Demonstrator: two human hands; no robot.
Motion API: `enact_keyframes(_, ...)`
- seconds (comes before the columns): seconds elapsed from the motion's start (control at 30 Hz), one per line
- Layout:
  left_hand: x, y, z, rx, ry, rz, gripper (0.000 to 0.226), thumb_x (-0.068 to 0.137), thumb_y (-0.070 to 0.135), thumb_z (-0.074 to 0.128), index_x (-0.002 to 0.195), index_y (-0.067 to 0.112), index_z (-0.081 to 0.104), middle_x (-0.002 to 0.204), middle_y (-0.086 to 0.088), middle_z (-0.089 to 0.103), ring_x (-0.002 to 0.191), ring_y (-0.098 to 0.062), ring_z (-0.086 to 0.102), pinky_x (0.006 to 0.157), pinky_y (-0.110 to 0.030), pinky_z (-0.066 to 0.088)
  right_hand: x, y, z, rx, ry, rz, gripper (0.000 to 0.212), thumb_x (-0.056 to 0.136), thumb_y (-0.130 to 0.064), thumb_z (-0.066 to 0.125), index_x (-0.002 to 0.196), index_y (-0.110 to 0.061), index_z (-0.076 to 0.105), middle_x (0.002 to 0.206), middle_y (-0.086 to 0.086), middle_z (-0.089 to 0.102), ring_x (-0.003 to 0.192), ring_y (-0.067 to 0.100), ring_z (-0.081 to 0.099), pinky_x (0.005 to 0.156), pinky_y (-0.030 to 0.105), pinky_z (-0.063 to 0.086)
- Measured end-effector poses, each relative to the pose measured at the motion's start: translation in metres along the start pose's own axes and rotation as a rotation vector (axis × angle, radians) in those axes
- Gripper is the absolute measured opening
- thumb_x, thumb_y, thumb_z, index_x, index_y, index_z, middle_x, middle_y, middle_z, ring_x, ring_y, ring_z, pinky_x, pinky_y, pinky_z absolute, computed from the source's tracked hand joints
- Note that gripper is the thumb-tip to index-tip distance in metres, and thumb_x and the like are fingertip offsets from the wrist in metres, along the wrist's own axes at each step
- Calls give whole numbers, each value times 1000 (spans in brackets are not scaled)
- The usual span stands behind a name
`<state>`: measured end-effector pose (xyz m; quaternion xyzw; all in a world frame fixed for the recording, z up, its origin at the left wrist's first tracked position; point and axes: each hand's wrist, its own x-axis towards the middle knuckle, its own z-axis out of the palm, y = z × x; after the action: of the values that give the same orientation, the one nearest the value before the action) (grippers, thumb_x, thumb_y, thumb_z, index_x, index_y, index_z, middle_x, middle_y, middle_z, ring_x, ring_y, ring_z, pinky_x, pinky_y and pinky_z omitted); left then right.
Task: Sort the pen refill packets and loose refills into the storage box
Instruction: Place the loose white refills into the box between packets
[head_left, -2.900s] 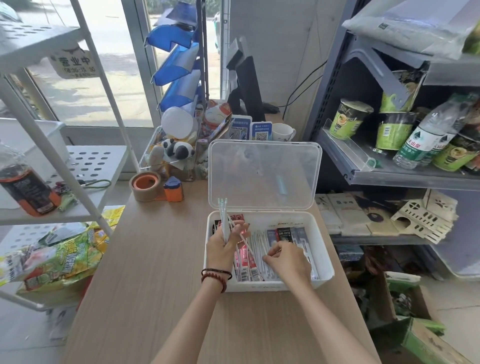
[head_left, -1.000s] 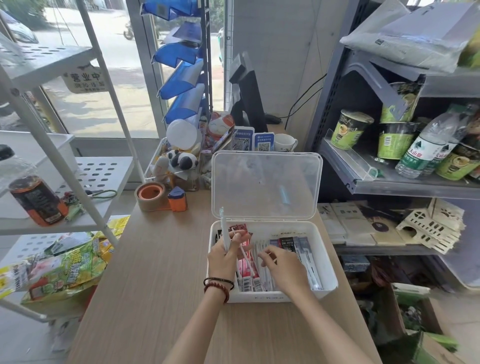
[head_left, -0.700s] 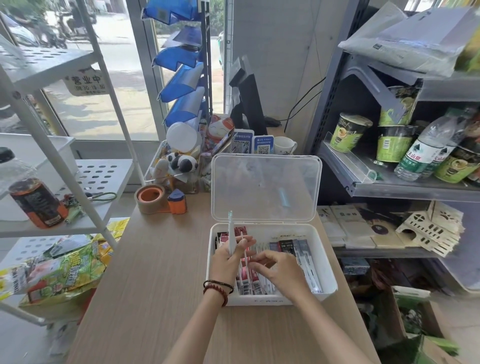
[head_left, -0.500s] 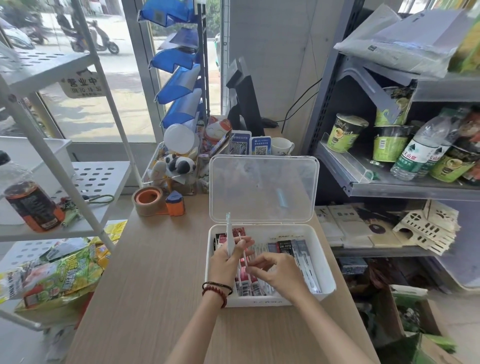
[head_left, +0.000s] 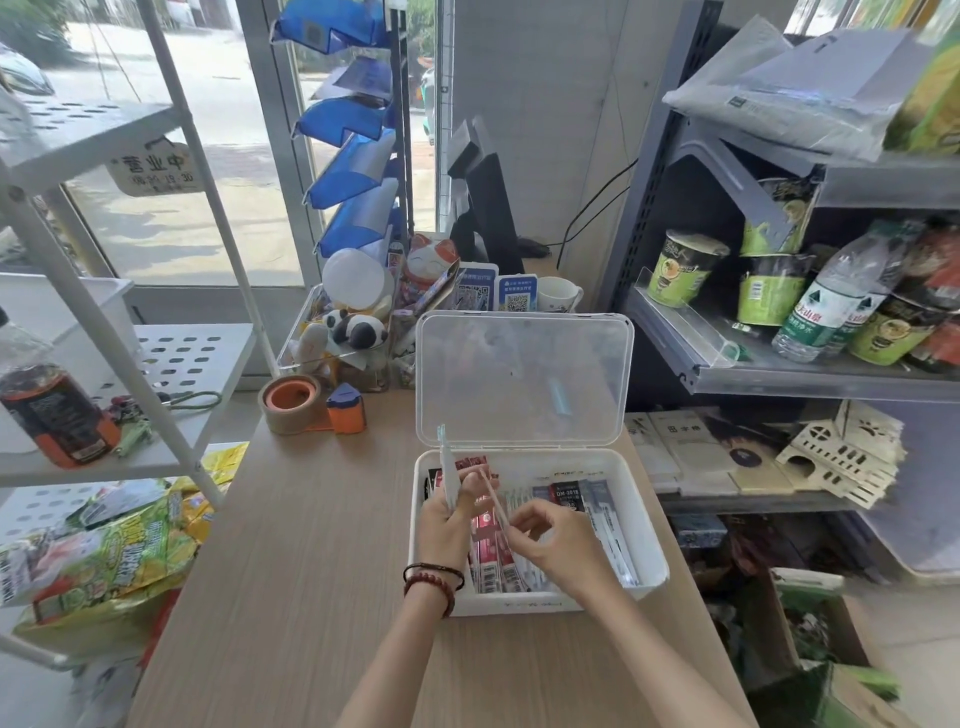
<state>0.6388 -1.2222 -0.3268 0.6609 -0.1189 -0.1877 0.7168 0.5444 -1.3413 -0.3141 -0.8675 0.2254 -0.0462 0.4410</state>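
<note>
A white storage box (head_left: 644, 525) stands open on the wooden table, its clear lid (head_left: 524, 379) upright behind it. Inside lie red refill packets (head_left: 491, 564), a black packet (head_left: 566, 496) and clear packets (head_left: 613, 540). My left hand (head_left: 447, 525) is over the box's left side and grips a bundle of loose refills (head_left: 447, 462) pointing up. My right hand (head_left: 558, 535) is over the box's middle and pinches a single thin refill (head_left: 491, 493) that slants up toward my left hand's fingers.
A tape roll (head_left: 291, 402) and an orange-blue sharpener (head_left: 345, 415) sit on the table left of the lid. A clear tray of toys (head_left: 348, 332) stands behind them. A white rack (head_left: 104, 332) is on the left, a grey goods shelf (head_left: 779, 364) on the right.
My right hand has lifted from among the packets and now pinches one thin refill near my left hand. My left hand has kept its bundle upright. The camera view shifted slightly.
</note>
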Motion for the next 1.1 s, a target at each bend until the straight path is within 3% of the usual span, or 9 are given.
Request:
enact_keyframes(0.17, -4, 4, 3, 101, 24, 16, 37, 93, 39, 48, 89, 6, 63, 73, -1, 72, 65, -15, 71, 52, -23, 54, 2, 8, 2, -157, 206, 176, 7, 87, -30, 68, 88, -23, 66, 81, -13, 66, 72, 1, 62, 63, 17, 52)
enact_keyframes(0.27, -5, 1, 1, 137, 7, 6, 49, 83, 56, 47, 76, 7, 51, 47, 8, 46, 39, -12, 43, 40, -25, 37, 4, 10, 4, -243, 173, 218, 7, 87, -30, 68, 90, -24, 69, 82, -12, 68, 73, 1, 63, 60, 17, 49)
enact_keyframes(0.5, -2, 5, 0, 250, -64, 55, 29, 86, 52, 51, 76, 25, 48, 58, 5, 41, 44, -7, 34, 42, -21, 31, 7, 7, 5, -388, 118, 242, 6, 85, -36, 69, 82, -31, 67, 79, -15, 67, 72, 1, 63, 55, 20, 48)
enact_keyframes(0.57, -3, 6, 1, 303, -73, 51, 40, 86, 55, 48, 87, 16, 53, 64, -1, 48, 49, -11, 44, 45, -21, 38, 8, 5, 5, -432, 90, 233, 6, 85, -38, 69, 85, -32, 68, 83, -15, 68, 76, 3, 64, 61, 22, 51)
enact_keyframes(0.63, -3, 7, 1, 360, -67, 31, 61, 90, 56, 40, 104, -3, 53, 74, -17, 57, 65, -30, 58, 56, -38, 48, 8, 3, 5, -457, 71, 219, 7, 86, -38, 69, 88, -32, 68, 86, -15, 69, 80, 5, 64, 66, 24, 52)
enact_keyframes(0.67, -3, 7, 2, 347, -63, 18, 62, 93, 52, 36, 108, -6, 52, 72, -13, 58, 70, -31, 60, 56, -38, 48, 9, 3, 5, -459, 67, 214, 8, 86, -39, 69, 89, -32, 69, 87, -15, 69, 81, 5, 64, 68, 24, 53)
enact_keyframes(0.77, -5, 8, 2, 249, -49, 6, 48, 92, 53, 29, 82, 11, 51, 56, 10, 39, 46, -15, 47, 45, -21, 30, 9, 4, 5, -445, 57, 189, 11, 88, -41, 66, 93, -32, 71, 90, -16, 70, 83, 4, 64, 70, 24, 53)
enact_keyframes(0.87, -4, 6, 1, 257, -60, 27, 33, 95, 44, 36, 77, 19, 46, 61, 6, 36, 48, -7, 31, 47, -20, 28, 7, 5, 5, -318, 112, 95, 22, 92, -47, 57, 95, -31, 71, 84, -17, 69, 72, -3, 61, 66, 20, 52)
enact_keyframes(1.1, -1, 2, 0, 261, -160, -32, 28, 91, 40, 51, 78, 15, 53, 54, 5, 44, 44, -8, 38, 41, -21, 34, 1, -2, -1, -29, 130, -64, 42, 82, -68, 52, 87, -31, 72, 75, -17, 70, 68, -2, 65, 67, 23, 56)
